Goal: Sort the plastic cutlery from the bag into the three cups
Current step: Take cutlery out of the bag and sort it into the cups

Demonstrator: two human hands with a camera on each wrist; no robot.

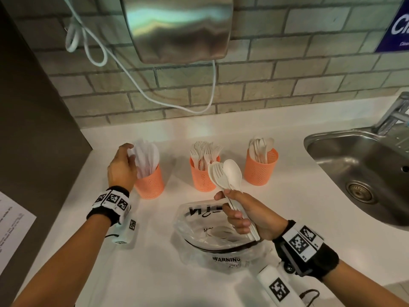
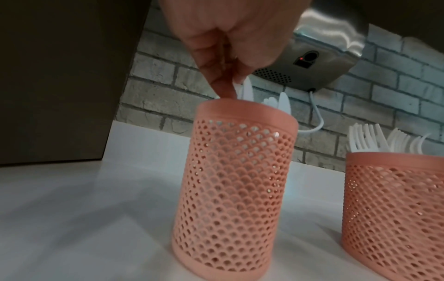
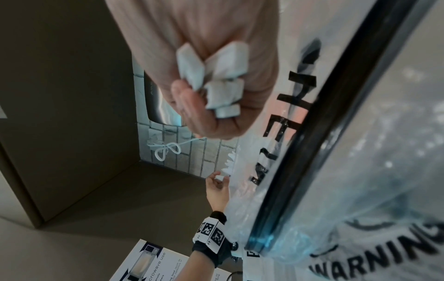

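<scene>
Reading "WARNING", clear bag lies under right hand gripping cutlery

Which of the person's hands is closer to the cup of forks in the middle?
The right hand: it holds a bundle of cutlery just in front of the fork cup. The left hand is off to the side, at the knife cup.

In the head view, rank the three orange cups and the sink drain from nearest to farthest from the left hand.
1. Knife cup, leftmost; the left hand is at the knives standing in it.
2. Fork cup, the middle one.
3. Spoon cup, rightmost of the three, nearest the sink.
4. Sink drain, far right, in the steel basin.
</scene>
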